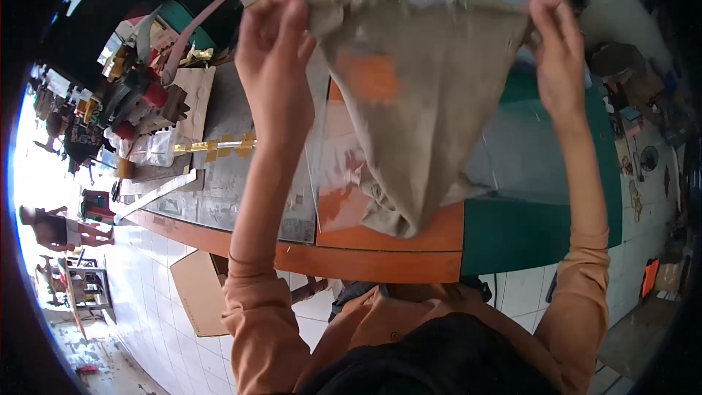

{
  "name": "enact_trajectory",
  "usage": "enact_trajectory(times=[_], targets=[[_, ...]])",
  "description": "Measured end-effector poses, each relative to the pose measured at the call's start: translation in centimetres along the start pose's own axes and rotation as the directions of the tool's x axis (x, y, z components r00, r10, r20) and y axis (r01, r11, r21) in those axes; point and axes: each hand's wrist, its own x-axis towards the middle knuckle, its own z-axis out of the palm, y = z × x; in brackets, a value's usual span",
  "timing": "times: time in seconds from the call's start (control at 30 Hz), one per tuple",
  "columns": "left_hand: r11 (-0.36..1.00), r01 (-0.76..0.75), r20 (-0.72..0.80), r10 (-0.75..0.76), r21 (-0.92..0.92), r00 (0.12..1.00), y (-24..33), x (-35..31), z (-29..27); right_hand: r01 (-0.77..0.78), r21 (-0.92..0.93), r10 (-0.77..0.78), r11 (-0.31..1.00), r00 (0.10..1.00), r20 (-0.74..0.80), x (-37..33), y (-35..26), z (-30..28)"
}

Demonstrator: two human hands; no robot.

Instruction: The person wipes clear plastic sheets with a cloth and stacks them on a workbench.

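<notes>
A khaki piece of cloth (431,95) hangs stretched between my hands, its upper edge pulled nearly straight and its lower end bunched to a point over the table's near part. My left hand (274,58) pinches the upper left corner. At the upper right corner, my right hand (559,51) is closed on the fabric. An orange square (369,77) shows on the cloth's left part; I cannot tell whether it is a patch or the tabletop seen through an opening. Both hands are raised, and the cloth is slightly blurred.
Below lies a table with an orange edge (387,262) and a green part (526,241). Clear plastic sheeting (523,150) covers some of it. Tools and containers crowd the left side, near a metal ruler-like strip (157,196). A cardboard box (196,296) stands on the floor; another person (55,228) is far left.
</notes>
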Motion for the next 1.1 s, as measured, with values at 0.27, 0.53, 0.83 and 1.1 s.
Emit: enact_trajectory(times=[0.27,0.53,0.83,1.1], targets=[[0.879,-0.462,0.370,0.469,-0.114,0.802,3.3,-3.1,-4.7,0.598,-0.126,-0.611,0.791,0.782,-0.126,-2.1,-5.0,-3.9],[0.839,-0.138,0.814,-0.449,0.526,0.369,4.3,-14.2,-10.2,0.059,-0.401,0.355,0.914,0.360,0.863,-14.1,-3.7,-7.8],[0.276,-0.301,0.378,-0.294,0.913,0.878,-3.9,-14.2,-6.3,0.071,-0.839,0.299,0.539,0.916,0.269,-11.9,6.4,-4.1],[0.625,0.277,0.216,-0.595,0.730,0.774,-1.7,-12.4,-6.7,-0.836,-0.088,0.835,0.541,0.522,0.174,-9.7,4.2,-5.8]])
